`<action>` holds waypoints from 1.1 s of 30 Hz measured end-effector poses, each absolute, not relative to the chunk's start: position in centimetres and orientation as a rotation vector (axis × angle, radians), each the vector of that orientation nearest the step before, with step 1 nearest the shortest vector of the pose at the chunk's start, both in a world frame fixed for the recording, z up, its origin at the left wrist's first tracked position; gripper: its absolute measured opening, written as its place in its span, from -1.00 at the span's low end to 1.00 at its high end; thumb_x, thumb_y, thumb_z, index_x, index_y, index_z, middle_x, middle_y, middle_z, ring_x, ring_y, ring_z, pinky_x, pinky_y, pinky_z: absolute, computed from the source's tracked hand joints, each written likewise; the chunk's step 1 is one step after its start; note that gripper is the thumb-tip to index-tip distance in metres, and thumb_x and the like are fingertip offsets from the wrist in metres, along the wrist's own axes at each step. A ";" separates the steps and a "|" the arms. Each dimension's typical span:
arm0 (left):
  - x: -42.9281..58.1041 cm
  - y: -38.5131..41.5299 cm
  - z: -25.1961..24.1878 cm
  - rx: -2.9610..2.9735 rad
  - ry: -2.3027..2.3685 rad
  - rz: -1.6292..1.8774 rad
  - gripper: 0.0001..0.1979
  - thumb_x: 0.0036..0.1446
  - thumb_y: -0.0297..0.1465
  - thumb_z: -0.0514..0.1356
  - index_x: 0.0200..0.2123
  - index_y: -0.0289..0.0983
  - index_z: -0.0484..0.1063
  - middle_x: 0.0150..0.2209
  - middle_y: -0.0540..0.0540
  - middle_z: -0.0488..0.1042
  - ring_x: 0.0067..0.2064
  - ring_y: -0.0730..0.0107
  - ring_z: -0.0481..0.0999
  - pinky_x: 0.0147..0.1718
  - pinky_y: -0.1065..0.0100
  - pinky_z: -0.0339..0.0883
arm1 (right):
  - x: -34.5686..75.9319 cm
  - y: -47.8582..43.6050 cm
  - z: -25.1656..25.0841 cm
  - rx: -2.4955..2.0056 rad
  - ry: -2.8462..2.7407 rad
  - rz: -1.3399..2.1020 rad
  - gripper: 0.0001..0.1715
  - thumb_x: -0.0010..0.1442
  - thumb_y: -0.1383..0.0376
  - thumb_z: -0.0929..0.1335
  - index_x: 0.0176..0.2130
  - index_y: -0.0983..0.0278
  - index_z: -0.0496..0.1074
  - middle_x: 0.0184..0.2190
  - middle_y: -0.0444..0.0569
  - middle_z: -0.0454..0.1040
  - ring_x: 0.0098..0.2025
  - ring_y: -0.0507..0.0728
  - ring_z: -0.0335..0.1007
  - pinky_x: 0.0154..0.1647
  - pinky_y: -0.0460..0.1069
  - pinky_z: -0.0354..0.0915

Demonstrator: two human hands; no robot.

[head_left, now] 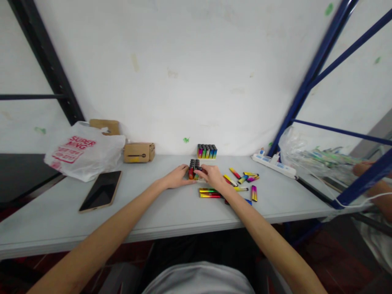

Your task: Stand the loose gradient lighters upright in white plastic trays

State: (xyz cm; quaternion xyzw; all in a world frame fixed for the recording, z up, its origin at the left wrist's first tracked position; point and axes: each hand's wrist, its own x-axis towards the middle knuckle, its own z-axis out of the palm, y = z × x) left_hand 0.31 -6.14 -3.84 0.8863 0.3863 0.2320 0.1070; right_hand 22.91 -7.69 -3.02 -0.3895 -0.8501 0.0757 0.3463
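Observation:
A compact block of upright lighters (191, 173) with black tops stands in front of me, between my hands. My left hand (177, 178) grips the block's left side, its thumb low along the front. From the right, my right hand (212, 174) pinches a lighter at the block's right edge; the fingers cover most of it. Loose shiny lighters in mixed colours lie right of the block, among them a pink and yellow lighter (254, 193) and a red and yellow lighter (234, 173). Some lie partly beneath my right forearm.
Against the wall stands another set of upright lighters (207, 152). To the left are a phone (101, 191), a white plastic bag (82, 149) and a cardboard box (139, 152). A power strip (273, 164) and a blue rack post (301, 87) are on the right, with another person's arm (378, 190) beyond.

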 end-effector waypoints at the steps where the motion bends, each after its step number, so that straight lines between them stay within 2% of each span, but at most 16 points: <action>1: 0.3 -6.1 -3.9 2.614 1.137 0.678 -0.42 0.13 0.08 0.24 0.00 -0.25 0.47 0.01 -0.23 0.51 0.07 -0.03 0.46 0.14 0.11 0.31 | 22.9 -7.7 -2.9 -1.008 -2.223 0.164 -0.55 0.40 -0.03 0.27 -0.28 0.26 0.44 -0.46 -0.07 0.49 -0.46 0.06 0.31 -0.40 -0.07 0.08; 7: 0.2 -5.8 -4.1 2.612 1.130 0.669 -0.38 0.14 0.10 0.22 0.03 -0.27 0.45 0.08 -0.27 0.47 0.10 -0.04 0.44 0.14 0.09 0.31 | 23.2 -7.9 -2.1 -1.062 -2.360 -0.020 -0.64 0.43 0.07 0.27 -0.18 0.30 0.45 -0.34 0.04 0.55 -0.35 0.12 0.42 -0.34 -0.06 0.14; 12: 0.1 -5.6 -4.4 2.606 1.113 0.704 -0.39 0.10 0.12 0.25 -0.01 -0.25 0.47 0.02 -0.23 0.50 0.07 -0.01 0.46 0.13 0.11 0.31 | 22.7 -8.9 -1.5 -1.307 -2.397 -0.090 -0.51 0.43 -0.03 0.22 -0.07 0.30 0.46 -0.23 0.11 0.59 -0.21 0.18 0.52 -0.25 -0.06 0.23; 16: 0.1 -5.6 -4.4 2.605 1.095 0.717 -0.44 0.11 0.08 0.26 -0.03 -0.23 0.47 0.03 -0.23 0.50 0.07 -0.04 0.46 0.13 0.07 0.32 | 22.1 -9.3 -1.4 -1.426 -2.436 -0.089 -0.46 0.40 -0.09 0.23 -0.04 0.29 0.46 -0.18 0.14 0.59 -0.18 0.21 0.54 -0.23 -0.05 0.25; 20: 0.0 -5.7 -4.2 2.606 1.087 0.715 -0.46 0.14 0.06 0.24 -0.02 -0.24 0.47 0.02 -0.22 0.51 0.06 -0.04 0.47 0.13 0.09 0.31 | 22.2 -9.3 -2.0 -1.320 -2.507 -0.041 -0.48 0.38 -0.08 0.27 -0.19 0.30 0.51 -0.28 0.10 0.58 -0.29 0.16 0.49 -0.32 -0.06 0.17; 23: 0.0 -5.8 -4.1 2.605 1.091 0.704 -0.42 0.14 0.09 0.23 0.00 -0.24 0.47 0.03 -0.21 0.51 0.06 -0.04 0.47 0.12 0.09 0.31 | 22.9 -8.8 -1.9 -1.176 -2.442 0.044 -0.43 0.37 -0.10 0.28 -0.33 0.32 0.50 -0.41 0.01 0.53 -0.40 0.08 0.38 -0.37 -0.07 0.09; 27: 0.0 -5.8 -4.0 2.578 1.135 0.686 -0.34 0.12 0.11 0.24 0.07 -0.28 0.44 0.09 -0.28 0.48 0.11 -0.09 0.44 0.13 0.08 0.31 | 26.5 -7.0 -0.6 -1.193 -2.213 0.083 -0.39 0.43 -0.04 0.22 -0.39 0.33 0.49 -0.49 -0.07 0.47 -0.45 0.03 0.26 -0.37 -0.07 0.08; 29: 0.0 -5.8 -4.0 2.579 1.146 0.664 -0.32 0.11 0.13 0.23 0.06 -0.30 0.44 0.09 -0.31 0.46 0.13 -0.11 0.44 0.14 0.08 0.30 | 29.6 -6.0 -0.1 -1.412 -2.101 0.028 -0.50 0.43 0.06 0.24 -0.33 0.34 0.52 -0.44 -0.02 0.52 -0.41 0.06 0.33 -0.32 -0.06 0.14; 31: 0.0 -5.8 -4.0 2.584 1.147 0.652 -0.31 0.11 0.15 0.22 0.06 -0.30 0.44 0.09 -0.31 0.46 0.13 -0.10 0.44 0.15 0.09 0.29 | 33.0 -5.5 -0.1 -1.684 -2.075 -0.027 -0.71 0.35 0.18 0.34 -0.20 0.33 0.56 -0.26 0.05 0.58 -0.26 0.11 0.43 -0.21 -0.05 0.21; 32: 0.1 -5.8 -4.0 2.584 1.151 0.651 -0.31 0.11 0.15 0.21 0.06 -0.30 0.44 0.09 -0.31 0.46 0.13 -0.10 0.44 0.15 0.09 0.29 | 34.5 -5.5 -0.3 -1.829 -2.069 -0.058 -0.73 0.30 0.18 0.38 -0.13 0.32 0.56 -0.17 0.09 0.58 -0.16 0.16 0.45 -0.15 -0.03 0.24; 33: 0.1 -5.8 -4.0 2.582 1.158 0.652 -0.31 0.11 0.16 0.21 0.05 -0.30 0.44 0.09 -0.30 0.46 0.12 -0.10 0.44 0.15 0.10 0.29 | 35.8 -5.6 -0.7 -1.944 -2.074 -0.072 -0.66 0.26 0.15 0.41 -0.05 0.30 0.54 -0.07 0.14 0.55 -0.07 0.21 0.45 -0.09 0.01 0.26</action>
